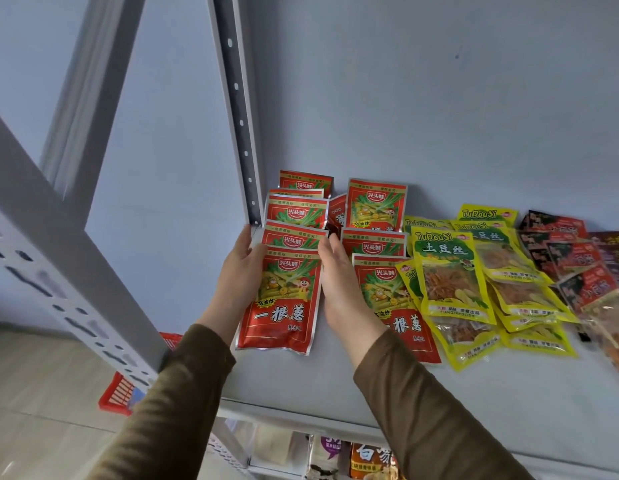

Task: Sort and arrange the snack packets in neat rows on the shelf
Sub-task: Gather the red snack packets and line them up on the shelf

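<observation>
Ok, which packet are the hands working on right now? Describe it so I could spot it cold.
Start at the perforated upright post at the back left of the shelf. In front of it runs a column of red packets; the front red packet is nearest the shelf edge. Unlike its overlapped neighbours, its whole face shows, and it lies between the left hand and right hand.

red packets [279, 299]: eight show, five in the left column, three in the right. yellow packets [452, 275]: about eight, overlapping, so the count is uncertain. dark packets [575, 261] at far right: at least five. two hands.
</observation>
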Motion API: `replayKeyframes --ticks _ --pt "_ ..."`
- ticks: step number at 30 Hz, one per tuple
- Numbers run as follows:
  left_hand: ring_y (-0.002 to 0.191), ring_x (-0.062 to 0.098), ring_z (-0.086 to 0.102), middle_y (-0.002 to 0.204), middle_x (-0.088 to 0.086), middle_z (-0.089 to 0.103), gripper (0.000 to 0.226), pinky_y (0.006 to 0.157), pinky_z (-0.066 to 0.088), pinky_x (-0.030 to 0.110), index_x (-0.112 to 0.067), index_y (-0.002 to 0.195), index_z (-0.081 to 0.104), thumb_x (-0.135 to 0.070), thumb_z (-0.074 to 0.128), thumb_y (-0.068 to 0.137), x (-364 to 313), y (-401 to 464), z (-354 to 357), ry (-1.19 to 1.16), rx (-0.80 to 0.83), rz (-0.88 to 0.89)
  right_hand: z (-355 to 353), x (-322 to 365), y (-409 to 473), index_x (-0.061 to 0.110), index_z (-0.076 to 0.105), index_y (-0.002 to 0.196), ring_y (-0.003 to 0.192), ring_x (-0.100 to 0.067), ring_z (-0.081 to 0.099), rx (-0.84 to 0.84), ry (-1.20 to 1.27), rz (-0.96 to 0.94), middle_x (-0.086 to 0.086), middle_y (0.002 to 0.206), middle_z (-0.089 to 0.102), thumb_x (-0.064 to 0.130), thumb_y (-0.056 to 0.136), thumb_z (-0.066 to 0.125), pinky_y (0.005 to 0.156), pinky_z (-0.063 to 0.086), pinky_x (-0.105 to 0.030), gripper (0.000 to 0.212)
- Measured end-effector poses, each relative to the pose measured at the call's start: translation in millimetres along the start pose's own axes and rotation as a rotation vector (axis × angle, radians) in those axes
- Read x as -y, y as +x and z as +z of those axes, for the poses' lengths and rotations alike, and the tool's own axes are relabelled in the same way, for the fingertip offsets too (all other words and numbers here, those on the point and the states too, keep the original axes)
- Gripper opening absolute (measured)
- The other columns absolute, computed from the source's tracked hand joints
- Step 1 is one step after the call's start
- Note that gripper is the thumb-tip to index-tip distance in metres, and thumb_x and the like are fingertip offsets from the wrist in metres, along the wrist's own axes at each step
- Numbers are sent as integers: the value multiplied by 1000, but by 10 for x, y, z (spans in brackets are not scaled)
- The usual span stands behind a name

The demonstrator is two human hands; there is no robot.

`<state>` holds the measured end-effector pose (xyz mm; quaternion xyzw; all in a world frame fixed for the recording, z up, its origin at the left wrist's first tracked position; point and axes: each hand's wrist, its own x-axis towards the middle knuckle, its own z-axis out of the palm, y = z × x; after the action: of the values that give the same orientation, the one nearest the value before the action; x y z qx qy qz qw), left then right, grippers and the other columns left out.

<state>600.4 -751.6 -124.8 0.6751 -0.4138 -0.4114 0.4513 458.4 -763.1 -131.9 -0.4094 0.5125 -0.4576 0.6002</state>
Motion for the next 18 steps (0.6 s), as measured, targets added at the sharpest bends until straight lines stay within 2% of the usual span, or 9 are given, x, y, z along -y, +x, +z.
replayKeyframes --ticks 2,4,5,8,11,13,14,16,18 --pt "83 4 62 106 -22 55 50 71 56 31 -36 159 27 -39 38 111 59 -98 -27 5 5 -18 -64 -76 -125 34 21 160 109 -4 52 15 -5 -3 9 149 45 47 107 37 73 48 -21 56" --pt "81 6 62 95 -24 51 47 64 51 27 -37 158 30 -41 35 111 117 -166 -36 1 23 -62 -84 -161 -199 36 23 158 103 1 52 20 -18 -11 16 137 48 45 108 36 70 46 -18 52" --pt "81 7 63 96 -21 54 46 64 51 27 -37 157 31 -41 34 111 129 -181 -34 -1 33 -80 -65 -194 -223 38 24 157 103 2 55 21 -31 -14 19 132 49 44 108 36 72 49 -21 50" --pt "88 13 68 110 -9 64 46 68 53 29 -36 157 31 -40 35 111 107 -194 -15 5 54 -80 49 -272 -243 42 22 156 120 -11 58 14 -84 -21 16 140 48 46 108 35 94 57 -39 50" --pt "86 11 66 113 -8 62 46 67 51 28 -31 157 29 -36 35 111 56 -248 -7 47 53 -54 123 -247 -279 42 15 158 125 -13 54 10 -79 -30 14 141 42 45 108 36 99 54 -39 54" --pt "95 16 67 128 -6 60 53 76 56 33 -32 161 22 -39 37 110 37 -276 -12 59 27 -71 80 -207 -342 43 14 158 135 -9 46 4 -105 -97 16 155 35 46 107 38 103 49 -34 56" --pt "107 21 67 143 -1 55 58 85 57 38 -34 162 17 -43 39 109 25 -287 -21 111 -8 -60 24 -180 -382 42 16 158 137 -2 40 -11 -142 -170 21 156 32 45 107 39 103 45 -26 56" --pt "133 27 55 162 1 38 63 100 53 48 -38 162 15 -49 42 106 -9 -330 -13 264 -86 69 -150 -101 -458 40 24 157 132 17 33 -66 -221 -340 32 148 31 42 107 40 98 36 -8 52" --pt "142 22 46 164 -5 33 61 109 47 51 -40 160 18 -47 44 105 -81 -431 90 318 -107 273 -387 -41 -476 38 31 156 133 20 31 -130 -253 -424 33 149 33 39 108 40 102 31 -4 49"
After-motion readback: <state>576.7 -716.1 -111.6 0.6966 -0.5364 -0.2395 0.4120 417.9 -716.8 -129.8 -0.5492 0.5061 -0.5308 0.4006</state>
